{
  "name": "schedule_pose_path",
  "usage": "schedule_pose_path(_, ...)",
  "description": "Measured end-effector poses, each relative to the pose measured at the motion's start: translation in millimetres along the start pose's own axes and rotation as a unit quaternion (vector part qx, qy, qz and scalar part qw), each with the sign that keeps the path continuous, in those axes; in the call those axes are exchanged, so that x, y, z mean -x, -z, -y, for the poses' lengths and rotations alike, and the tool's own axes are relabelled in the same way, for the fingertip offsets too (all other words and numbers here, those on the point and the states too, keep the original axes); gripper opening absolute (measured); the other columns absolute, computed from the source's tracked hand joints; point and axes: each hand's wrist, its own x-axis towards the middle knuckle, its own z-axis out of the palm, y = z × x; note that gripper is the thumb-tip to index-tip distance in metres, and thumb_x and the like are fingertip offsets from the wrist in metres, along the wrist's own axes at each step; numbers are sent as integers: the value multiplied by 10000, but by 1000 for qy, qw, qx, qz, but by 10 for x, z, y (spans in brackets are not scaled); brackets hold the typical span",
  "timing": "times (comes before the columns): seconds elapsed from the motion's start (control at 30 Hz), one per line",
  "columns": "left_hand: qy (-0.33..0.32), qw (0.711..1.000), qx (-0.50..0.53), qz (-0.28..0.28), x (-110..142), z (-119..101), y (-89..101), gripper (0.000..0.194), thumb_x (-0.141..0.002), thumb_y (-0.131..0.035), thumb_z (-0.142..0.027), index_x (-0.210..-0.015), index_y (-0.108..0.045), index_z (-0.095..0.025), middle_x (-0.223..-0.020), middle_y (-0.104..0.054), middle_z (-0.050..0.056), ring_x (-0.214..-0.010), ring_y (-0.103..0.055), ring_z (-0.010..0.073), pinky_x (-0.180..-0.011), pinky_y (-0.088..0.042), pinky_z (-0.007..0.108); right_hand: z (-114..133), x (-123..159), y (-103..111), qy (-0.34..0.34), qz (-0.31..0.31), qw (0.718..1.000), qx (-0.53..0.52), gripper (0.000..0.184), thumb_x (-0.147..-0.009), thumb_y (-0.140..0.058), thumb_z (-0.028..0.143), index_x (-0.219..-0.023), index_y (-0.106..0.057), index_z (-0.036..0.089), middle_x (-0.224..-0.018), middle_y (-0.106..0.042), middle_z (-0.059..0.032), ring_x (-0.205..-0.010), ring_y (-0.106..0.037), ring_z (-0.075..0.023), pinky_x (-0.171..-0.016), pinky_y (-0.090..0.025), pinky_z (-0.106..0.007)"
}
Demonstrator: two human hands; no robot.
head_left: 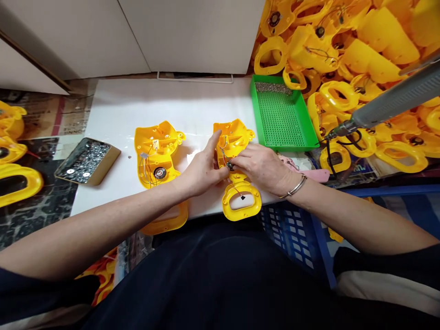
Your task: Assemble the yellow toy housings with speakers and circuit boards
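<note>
A yellow plastic shell half [234,137] with a ring handle [225,211] lies open side up in front of me, with thin wires inside. My left hand [201,172] grips its left side, index finger stretched along the edge and thumb inside. The fingertips of my right hand [263,167] pinch a small dark part [229,166] low in the shell, close to my left thumb; its kind is partly hidden. A small black connector [243,197] on a wire hangs over the handle opening. To the left lies a similar shell half [142,169] with a round speaker [160,173] and wires.
A green tray [314,133] with small metal pieces stands behind my right hand. At left is a box of screws [112,160]. An electric screwdriver [395,98] hangs at right before piled yellow shells [381,36]. A blue basket [321,243] sits below the white table [165,101].
</note>
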Motion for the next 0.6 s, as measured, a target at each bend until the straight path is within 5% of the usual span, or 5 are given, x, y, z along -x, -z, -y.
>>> schedule_pose_path(0.37, 17, 996, 74, 37, -27, 33, -25, 984, -775, -621, -114, -1579, -71, -249, -987, -679, 59, -733, -657, 160, -660, -571, 300, -64, 9, -96, 24, -22, 999, -5, 224, -982, -498, 206, -846, -666, 145, -834, -647, -58, -776, -507, -161, -727, -384, -297)
schedule_pose_path(0.6, 30, 996, 79, 31, -25, 9, -16, 974, -751, -654, -133, -1569, -136, -236, -1024, -664, 60, -685, -647, 139, -648, -567, 292, -36, -258, 286, 2, 162, 986, 33, 141, -910, -588, 128, -825, -694, 167, -822, -681, -37, -755, -570, -150, -628, -325, -284)
